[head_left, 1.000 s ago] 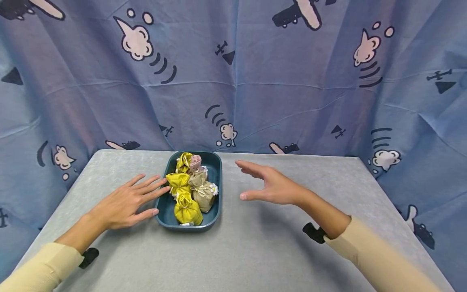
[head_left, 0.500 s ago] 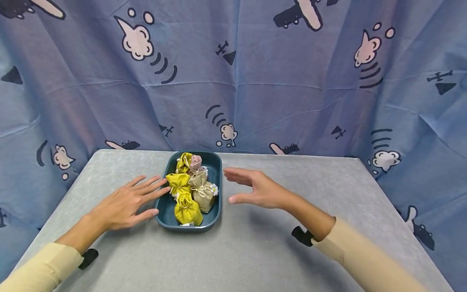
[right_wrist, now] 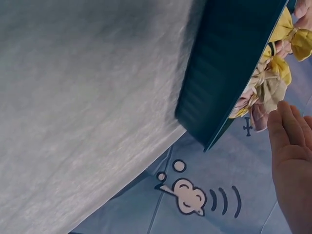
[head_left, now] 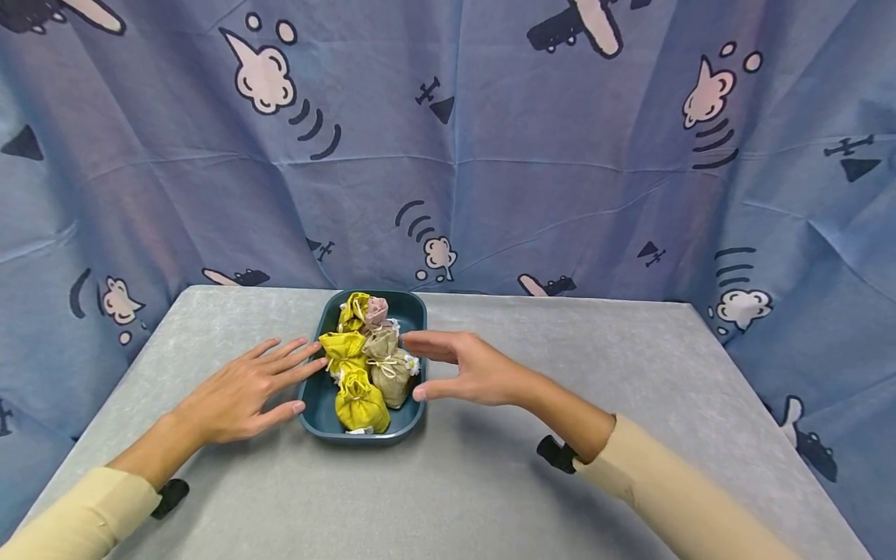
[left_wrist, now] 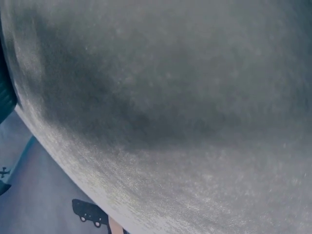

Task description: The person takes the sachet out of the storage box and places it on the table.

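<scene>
A dark teal bin point(head_left: 322, 416) holds several small drawstring pouches: yellow pouches point(head_left: 361, 404), a beige pouch point(head_left: 392, 381) with a white flower, and a pink pouch point(head_left: 376, 309) toward the back. My left hand point(head_left: 252, 389) is at the bin's left side, fingers straight and spread, fingertips over the rim by the middle yellow pouch. From the right, my right hand point(head_left: 469, 369) reaches over the bin's right rim, thumb apart from nearly straight fingers, close to the beige pouch. In the right wrist view the right hand point(right_wrist: 295, 151) shows beside the pouches, holding nothing.
The bin stands on a grey cloth-covered table point(head_left: 448, 490), near its back edge. Behind the table hangs a blue patterned curtain point(head_left: 448, 117). Each wrist wears a dark camera point(head_left: 558, 453). The left wrist view shows mostly tabletop point(left_wrist: 195, 185).
My right hand has moved left, from beside the bin to over its right rim. The left hand and the pouches have stayed in place.
</scene>
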{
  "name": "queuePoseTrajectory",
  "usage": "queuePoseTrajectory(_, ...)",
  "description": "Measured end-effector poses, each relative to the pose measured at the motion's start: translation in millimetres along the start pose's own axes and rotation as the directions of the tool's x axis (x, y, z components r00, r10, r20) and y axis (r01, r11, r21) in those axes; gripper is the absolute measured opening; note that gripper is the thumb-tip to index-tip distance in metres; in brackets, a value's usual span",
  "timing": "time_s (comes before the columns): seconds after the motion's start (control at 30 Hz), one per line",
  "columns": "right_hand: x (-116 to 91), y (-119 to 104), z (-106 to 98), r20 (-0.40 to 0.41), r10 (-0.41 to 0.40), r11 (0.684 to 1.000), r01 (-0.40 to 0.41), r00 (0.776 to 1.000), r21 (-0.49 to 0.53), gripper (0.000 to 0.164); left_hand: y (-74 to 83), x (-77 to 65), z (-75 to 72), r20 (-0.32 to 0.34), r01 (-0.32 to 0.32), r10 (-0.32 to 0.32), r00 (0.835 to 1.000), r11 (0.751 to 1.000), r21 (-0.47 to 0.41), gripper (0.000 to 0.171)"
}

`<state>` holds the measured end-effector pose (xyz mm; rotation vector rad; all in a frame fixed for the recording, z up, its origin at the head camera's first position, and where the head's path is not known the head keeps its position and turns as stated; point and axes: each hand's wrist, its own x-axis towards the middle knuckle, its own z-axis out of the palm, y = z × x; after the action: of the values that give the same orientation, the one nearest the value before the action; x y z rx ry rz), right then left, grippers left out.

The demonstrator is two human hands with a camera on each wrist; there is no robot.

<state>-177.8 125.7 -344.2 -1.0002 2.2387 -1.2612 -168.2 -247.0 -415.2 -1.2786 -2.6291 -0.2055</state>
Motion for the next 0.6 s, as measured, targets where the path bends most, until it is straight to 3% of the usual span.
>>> queuePoseTrajectory(0.6, 23.5, -14.0, 19.7, 0.083, -0.024, 0.999, 0.027, 0.996, -0.041, 0.072, -0.7, -1.4, 0.7, -0.021, -0.007, 0.007, 1.0, 1.0, -0.016, 0.066)
